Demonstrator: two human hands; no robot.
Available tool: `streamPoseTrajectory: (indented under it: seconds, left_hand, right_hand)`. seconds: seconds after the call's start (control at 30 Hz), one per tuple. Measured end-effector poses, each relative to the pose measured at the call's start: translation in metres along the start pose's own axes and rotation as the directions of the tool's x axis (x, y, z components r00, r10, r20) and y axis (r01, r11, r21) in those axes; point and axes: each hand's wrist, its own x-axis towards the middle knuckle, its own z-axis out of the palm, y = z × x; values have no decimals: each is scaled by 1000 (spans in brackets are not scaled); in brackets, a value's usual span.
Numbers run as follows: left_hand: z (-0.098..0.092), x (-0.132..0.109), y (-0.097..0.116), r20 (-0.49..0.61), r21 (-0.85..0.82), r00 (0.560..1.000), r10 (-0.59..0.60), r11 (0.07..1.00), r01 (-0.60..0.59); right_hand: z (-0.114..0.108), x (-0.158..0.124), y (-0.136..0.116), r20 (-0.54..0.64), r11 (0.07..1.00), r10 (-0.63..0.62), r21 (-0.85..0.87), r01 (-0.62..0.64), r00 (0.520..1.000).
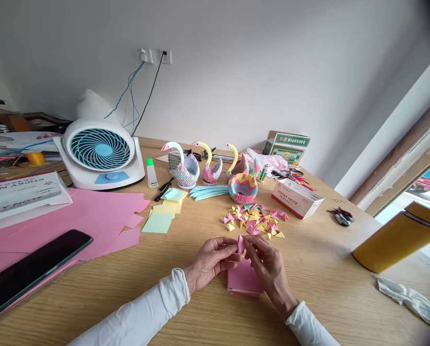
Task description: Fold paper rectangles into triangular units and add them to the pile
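Between my two hands is a small folded piece of pink paper. My left hand pinches its left side with thumb and fingers. From the right, my right hand grips the same piece with its fingertips. Beneath the hands lies a stack of pink sticky notes, partly covered by the right hand. Just beyond is a loose pile of folded paper triangles in pink, yellow and some blue. Behind that pile sits a pink and yellow paper bowl shape.
Several paper swans stand at the back beside blue paper strips. A sticky note box and yellow flask are to the right. Leftward are a white fan, glue bottle, pink sheets and a phone.
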Motion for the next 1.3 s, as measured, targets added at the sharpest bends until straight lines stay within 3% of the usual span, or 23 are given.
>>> streamPoseTrajectory:
  seconds: [0.5,0.7,0.87,0.97,1.07,1.3]
  left_hand:
    - [0,1,-2,-68,141,992,105,986,-94]
    - [5,0,1,-74,221,988,136,968,-117]
    - [5,2,4,-98,389,958,271,896,-214]
    - [5,3,4,-83,401,941,329,875,-271]
    - [7,3,3,-64,296,942,329,908,-297]
    - [7,2,-2,-145,196,946,289,946,-259]
  right_hand:
    - [2,0,4,21,994,40,98,-42,999]
    - [2,0,4,-1,999,36,27,-36,999]
    - [2,0,1,2,999,-1,-34,1,1000]
    - [3,0,-1,-19,993,106,58,-105,994]
    - [5,2,-1,-28,944,231,247,-217,973]
    - [13,-1,2,59,873,286,395,-285,956]
